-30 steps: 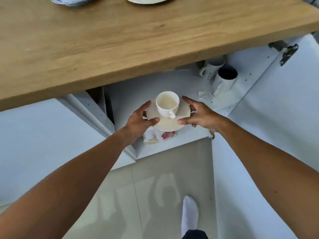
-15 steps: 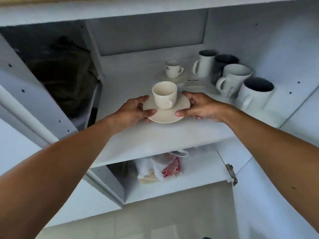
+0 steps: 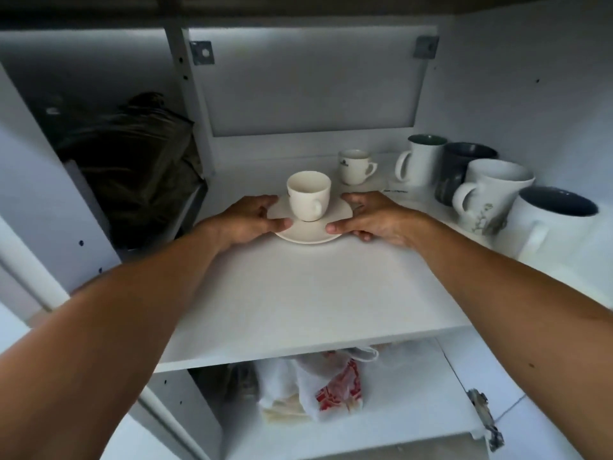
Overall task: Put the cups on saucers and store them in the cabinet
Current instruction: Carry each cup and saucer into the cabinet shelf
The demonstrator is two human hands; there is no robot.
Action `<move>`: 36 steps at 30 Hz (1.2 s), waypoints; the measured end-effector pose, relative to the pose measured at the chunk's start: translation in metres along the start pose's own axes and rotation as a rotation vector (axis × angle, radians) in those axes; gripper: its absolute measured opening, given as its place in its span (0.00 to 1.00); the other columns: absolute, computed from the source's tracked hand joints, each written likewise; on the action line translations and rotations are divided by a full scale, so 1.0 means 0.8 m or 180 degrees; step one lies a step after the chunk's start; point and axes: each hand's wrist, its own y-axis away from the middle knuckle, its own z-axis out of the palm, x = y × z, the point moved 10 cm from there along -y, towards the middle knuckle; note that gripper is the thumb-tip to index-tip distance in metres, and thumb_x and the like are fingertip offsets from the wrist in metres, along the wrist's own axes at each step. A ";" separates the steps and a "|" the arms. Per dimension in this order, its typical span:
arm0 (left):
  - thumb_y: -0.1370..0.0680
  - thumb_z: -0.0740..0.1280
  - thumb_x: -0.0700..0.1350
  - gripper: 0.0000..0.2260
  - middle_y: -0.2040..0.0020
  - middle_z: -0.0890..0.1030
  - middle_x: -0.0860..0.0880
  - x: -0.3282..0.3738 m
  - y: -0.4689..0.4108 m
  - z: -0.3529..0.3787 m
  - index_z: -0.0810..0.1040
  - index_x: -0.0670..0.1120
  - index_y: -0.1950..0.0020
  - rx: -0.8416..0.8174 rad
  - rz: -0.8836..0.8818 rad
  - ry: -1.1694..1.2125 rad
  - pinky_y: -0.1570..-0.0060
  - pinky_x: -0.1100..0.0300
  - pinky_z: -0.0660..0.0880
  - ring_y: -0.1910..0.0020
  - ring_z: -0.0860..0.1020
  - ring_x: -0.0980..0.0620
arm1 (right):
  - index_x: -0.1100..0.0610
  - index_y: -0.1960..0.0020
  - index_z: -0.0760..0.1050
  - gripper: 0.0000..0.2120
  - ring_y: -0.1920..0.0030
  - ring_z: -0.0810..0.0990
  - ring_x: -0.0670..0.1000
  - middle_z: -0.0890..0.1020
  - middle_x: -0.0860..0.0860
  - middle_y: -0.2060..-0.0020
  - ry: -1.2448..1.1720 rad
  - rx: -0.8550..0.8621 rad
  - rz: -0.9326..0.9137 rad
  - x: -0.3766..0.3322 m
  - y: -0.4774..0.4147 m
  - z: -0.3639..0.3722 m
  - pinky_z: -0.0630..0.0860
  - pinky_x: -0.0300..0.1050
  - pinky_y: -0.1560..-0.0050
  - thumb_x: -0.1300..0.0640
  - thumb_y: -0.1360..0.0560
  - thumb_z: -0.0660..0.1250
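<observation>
A cream cup (image 3: pixel 309 195) stands upright on a cream saucer (image 3: pixel 311 231), its handle facing me. The saucer rests on the white cabinet shelf (image 3: pixel 298 293), well inside. My left hand (image 3: pixel 252 219) grips the saucer's left rim, thumb on top. My right hand (image 3: pixel 374 218) grips its right rim the same way. Behind them, a smaller white cup (image 3: pixel 355 167) with a dark logo sits on its own saucer near the back wall.
Several tall mugs, white (image 3: pixel 422 160) and dark (image 3: pixel 461 171), crowd the shelf's right side. A dark bag (image 3: pixel 139 161) fills the left compartment. On the lower shelf lies a white plastic bag (image 3: pixel 315 383) with red print. A door hinge (image 3: pixel 484 413) sticks out at lower right.
Both hands have carried the cup and saucer from under the countertop into the cabinet and deeper along the shelf, down to its surface. My view has dropped to shelf level.
</observation>
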 end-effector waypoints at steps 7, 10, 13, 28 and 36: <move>0.27 0.71 0.60 0.38 0.25 0.68 0.50 -0.033 -0.035 -0.034 0.61 0.49 0.22 0.0118 -0.0202 -0.0366 0.27 0.55 0.63 0.28 0.68 0.50 | 0.59 0.29 0.70 0.39 0.65 0.78 0.47 0.81 0.49 0.54 -0.0324 0.0237 -0.0054 -0.012 -0.068 0.010 0.79 0.41 0.61 0.62 0.37 0.82; 0.26 0.69 0.62 0.38 0.24 0.66 0.50 -0.039 -0.046 -0.049 0.60 0.49 0.21 0.0197 -0.0286 -0.0661 0.28 0.56 0.63 0.27 0.67 0.49 | 0.63 0.31 0.71 0.37 0.46 0.83 0.52 0.77 0.56 0.36 -0.0498 0.0264 -0.0052 -0.017 -0.088 0.017 0.83 0.40 0.57 0.64 0.37 0.82; 0.27 0.67 0.65 0.39 0.23 0.64 0.49 -0.048 -0.057 -0.059 0.60 0.49 0.21 0.0207 -0.0363 -0.0875 0.27 0.56 0.62 0.26 0.65 0.49 | 0.66 0.31 0.70 0.34 0.43 0.81 0.52 0.74 0.56 0.32 -0.0585 0.0201 -0.0067 -0.025 -0.103 0.025 0.81 0.37 0.57 0.67 0.33 0.79; 0.25 0.60 0.69 0.40 0.20 0.58 0.48 -0.064 -0.107 -0.081 0.55 0.49 0.20 -0.0026 -0.0656 -0.1756 0.27 0.57 0.57 0.23 0.59 0.48 | 0.66 0.27 0.66 0.41 0.46 0.83 0.56 0.76 0.55 0.42 -0.0102 0.0203 0.0015 -0.030 -0.176 0.022 0.82 0.44 0.48 0.64 0.35 0.81; 0.26 0.59 0.70 0.40 0.20 0.58 0.49 -0.067 -0.117 -0.082 0.56 0.50 0.20 -0.0007 -0.0651 -0.1799 0.25 0.55 0.56 0.22 0.58 0.48 | 0.64 0.29 0.69 0.40 0.54 0.83 0.53 0.77 0.57 0.37 0.0092 0.0362 0.0035 -0.029 -0.187 0.013 0.83 0.42 0.56 0.60 0.36 0.82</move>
